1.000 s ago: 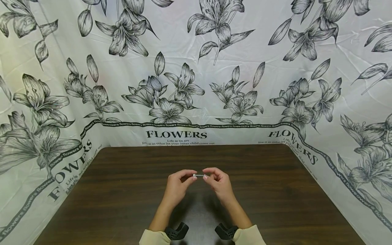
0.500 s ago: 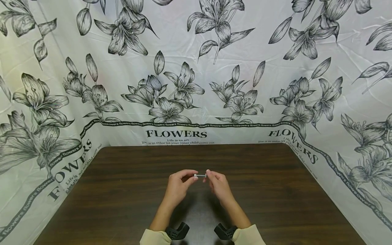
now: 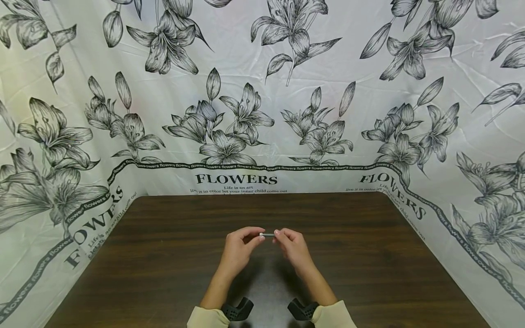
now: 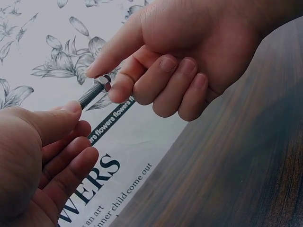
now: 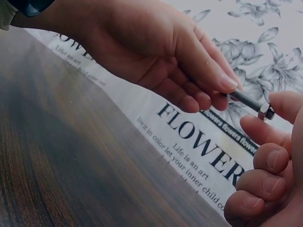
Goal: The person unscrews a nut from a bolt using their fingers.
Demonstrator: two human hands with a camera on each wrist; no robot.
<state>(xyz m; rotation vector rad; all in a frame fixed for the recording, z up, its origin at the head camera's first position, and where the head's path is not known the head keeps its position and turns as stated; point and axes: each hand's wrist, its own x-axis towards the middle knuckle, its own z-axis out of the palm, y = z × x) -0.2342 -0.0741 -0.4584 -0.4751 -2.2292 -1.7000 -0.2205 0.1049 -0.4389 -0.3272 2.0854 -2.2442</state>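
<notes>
A steel bolt [image 3: 268, 235] is held level above the table, between the two hands. My left hand [image 3: 237, 251] pinches its head end, and the fingertips hide the head in both wrist views. The threaded shank [image 4: 90, 95] shows between the hands. A hex nut [image 5: 265, 111] sits on the threads close to the bolt's free end. My right hand [image 3: 296, 251] has its thumb and index fingertip on either side of that nut, with the other fingers curled toward the palm.
The dark wood table [image 3: 172, 214] lies below the hands. A white cloth [image 3: 311, 59] printed with lilies and lettering hangs behind and along both sides. Black wrist mounts [image 3: 238, 310] sit at the cream sleeves [image 3: 208, 318].
The right thumb and index finger have shifted against each other at the nut end, from spread apart to closer together. The left hand and bolt stay nearly still.
</notes>
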